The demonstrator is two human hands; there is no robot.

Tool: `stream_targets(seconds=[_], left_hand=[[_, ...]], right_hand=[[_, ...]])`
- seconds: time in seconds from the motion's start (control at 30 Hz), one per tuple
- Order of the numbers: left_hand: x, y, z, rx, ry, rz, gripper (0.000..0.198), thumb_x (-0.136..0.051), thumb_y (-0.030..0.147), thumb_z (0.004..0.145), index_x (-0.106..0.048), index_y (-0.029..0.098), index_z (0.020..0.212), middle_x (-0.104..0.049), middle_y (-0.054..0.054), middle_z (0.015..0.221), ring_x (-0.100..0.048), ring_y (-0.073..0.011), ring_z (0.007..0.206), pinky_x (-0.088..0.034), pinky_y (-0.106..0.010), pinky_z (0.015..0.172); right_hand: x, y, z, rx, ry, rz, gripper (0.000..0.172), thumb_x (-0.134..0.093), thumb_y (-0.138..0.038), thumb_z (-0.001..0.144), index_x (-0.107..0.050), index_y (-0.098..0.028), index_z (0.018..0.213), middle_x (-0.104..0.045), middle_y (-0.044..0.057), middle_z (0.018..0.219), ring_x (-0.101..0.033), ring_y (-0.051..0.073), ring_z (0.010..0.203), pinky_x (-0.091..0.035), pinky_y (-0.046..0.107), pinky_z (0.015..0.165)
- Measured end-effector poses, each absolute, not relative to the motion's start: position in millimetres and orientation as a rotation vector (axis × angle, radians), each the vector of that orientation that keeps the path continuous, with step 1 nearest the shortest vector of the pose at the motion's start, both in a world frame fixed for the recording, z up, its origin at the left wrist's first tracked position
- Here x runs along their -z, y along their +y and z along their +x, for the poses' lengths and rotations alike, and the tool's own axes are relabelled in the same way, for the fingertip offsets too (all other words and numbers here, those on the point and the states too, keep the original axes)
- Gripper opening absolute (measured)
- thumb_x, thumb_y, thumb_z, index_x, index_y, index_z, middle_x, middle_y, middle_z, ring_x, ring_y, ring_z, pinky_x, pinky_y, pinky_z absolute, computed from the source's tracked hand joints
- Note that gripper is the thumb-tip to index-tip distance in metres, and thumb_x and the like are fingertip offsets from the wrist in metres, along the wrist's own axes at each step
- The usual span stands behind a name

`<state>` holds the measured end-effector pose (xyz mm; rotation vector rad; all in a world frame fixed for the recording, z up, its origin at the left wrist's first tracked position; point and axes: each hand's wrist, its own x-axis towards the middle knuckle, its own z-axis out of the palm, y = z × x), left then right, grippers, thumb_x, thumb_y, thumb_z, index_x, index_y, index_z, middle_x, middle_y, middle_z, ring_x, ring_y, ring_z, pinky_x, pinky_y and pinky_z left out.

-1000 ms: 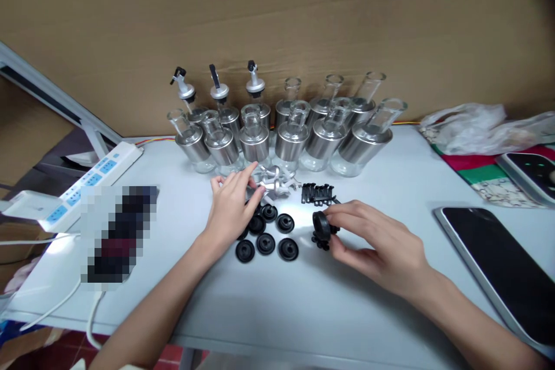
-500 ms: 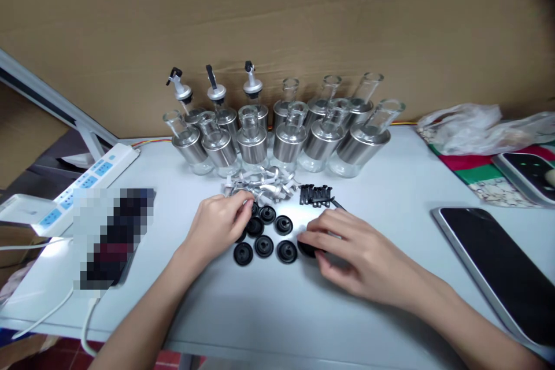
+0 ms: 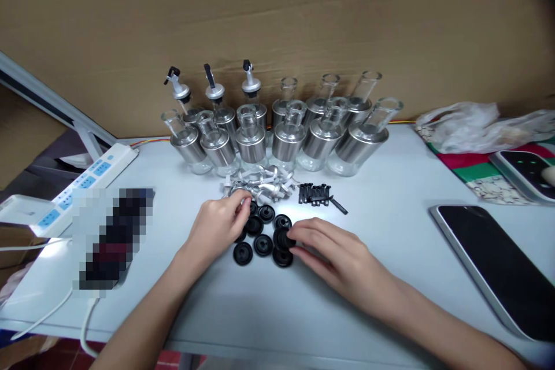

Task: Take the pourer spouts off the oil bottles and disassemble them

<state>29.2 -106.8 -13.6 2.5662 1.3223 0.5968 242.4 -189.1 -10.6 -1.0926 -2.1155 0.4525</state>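
My right hand (image 3: 333,254) pinches a black round stopper (image 3: 282,239) at its edge, tilted over another lying stopper. My left hand (image 3: 223,217) is closed, thumb against forefinger, at the left side of the loose black stoppers (image 3: 262,245); whatever its fingertips hold is hidden. Right behind the stoppers lies a heap of silver pourer spouts (image 3: 269,185). Small black flap pieces (image 3: 314,194) lie in a row right of the spouts, with one longer piece (image 3: 339,204) apart from them.
Two rows of glass bottles with steel sleeves (image 3: 289,141) stand behind; three at the back left carry pourer tops (image 3: 214,91). A power strip (image 3: 93,176) and a blurred-out phone (image 3: 117,237) are at left. A large phone-like device (image 3: 494,260) and a plastic bag (image 3: 468,130) are at right.
My right hand has moved left, bringing a stopper from the right side of the cluster over it. The longer black piece shows fully now. My left hand has stayed about where it was.
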Motion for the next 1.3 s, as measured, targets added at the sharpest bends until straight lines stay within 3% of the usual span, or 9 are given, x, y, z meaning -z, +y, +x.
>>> stream_targets(seconds=[0.23, 0.53, 0.73, 0.9, 1.13, 1.3], left_hand=[[13.0, -109.5, 29.3, -0.508, 1.319, 2.61, 0.018, -0.043, 0.023, 0.091, -0.061, 0.02, 0.091, -0.069, 0.0, 0.067, -0.062, -0.0145, 0.053, -0.038, -0.022, 0.053], [10.6, -107.4, 29.8, -0.421, 1.129, 2.657, 0.014, -0.049, 0.025, 0.09, -0.062, 0.02, 0.088, -0.063, 0.004, 0.061, -0.057, -0.0127, 0.053, -0.038, -0.023, 0.057], [11.9, -105.0, 30.2, -0.426, 0.964, 2.731, 0.016, -0.05, 0.026, 0.092, -0.061, 0.017, 0.084, -0.065, 0.002, 0.067, -0.056, -0.013, 0.056, -0.037, -0.027, 0.061], [13.4, -104.3, 29.5, -0.487, 0.898, 2.809, 0.03, -0.042, 0.026, 0.096, -0.059, 0.015, 0.074, -0.063, 0.0, 0.065, -0.055, -0.0132, 0.057, -0.035, -0.028, 0.062], [14.6, -104.9, 30.7, -0.506, 0.84, 2.836, 0.033, -0.043, 0.026, 0.097, -0.058, 0.015, 0.07, -0.06, 0.0, 0.063, -0.052, -0.0139, 0.061, -0.03, -0.029, 0.062], [14.9, -104.3, 31.4, -0.515, 0.813, 2.849, 0.029, -0.044, 0.026, 0.097, -0.059, 0.016, 0.074, -0.06, 0.0, 0.068, -0.052, -0.0148, 0.066, -0.029, -0.029, 0.064]], right_hand=[[17.5, -183.4, 227.7, -0.454, -2.241, -1.159, 0.032, -0.042, -0.003, 0.088, -0.059, -0.01, 0.115, -0.065, 0.014, 0.104, -0.065, 0.022, 0.092, -0.058, 0.035, 0.074], [18.7, -187.6, 233.0, -0.595, -2.138, -1.163, 0.029, -0.044, -0.012, 0.091, -0.058, -0.013, 0.116, -0.065, 0.011, 0.107, -0.063, 0.018, 0.098, -0.054, 0.033, 0.086], [20.6, -187.1, 234.1, -0.562, -2.262, -1.223, 0.033, -0.041, -0.012, 0.091, -0.061, -0.013, 0.117, -0.062, 0.012, 0.093, -0.062, 0.018, 0.08, -0.055, 0.031, 0.068], [23.5, -185.4, 233.1, -0.393, -2.349, -1.251, 0.031, -0.045, -0.009, 0.089, -0.06, -0.014, 0.115, -0.062, 0.01, 0.09, -0.059, 0.019, 0.081, -0.051, 0.031, 0.069], [22.4, -184.2, 232.5, -0.136, -2.45, -1.328, 0.018, -0.046, -0.013, 0.091, -0.062, -0.018, 0.097, -0.059, 0.003, 0.074, -0.054, 0.016, 0.065, -0.04, 0.03, 0.062], [22.0, -183.4, 231.7, -0.257, -2.348, -1.313, 0.015, -0.047, -0.014, 0.09, -0.061, -0.016, 0.095, -0.063, 0.004, 0.077, -0.059, 0.017, 0.069, -0.043, 0.031, 0.065]])
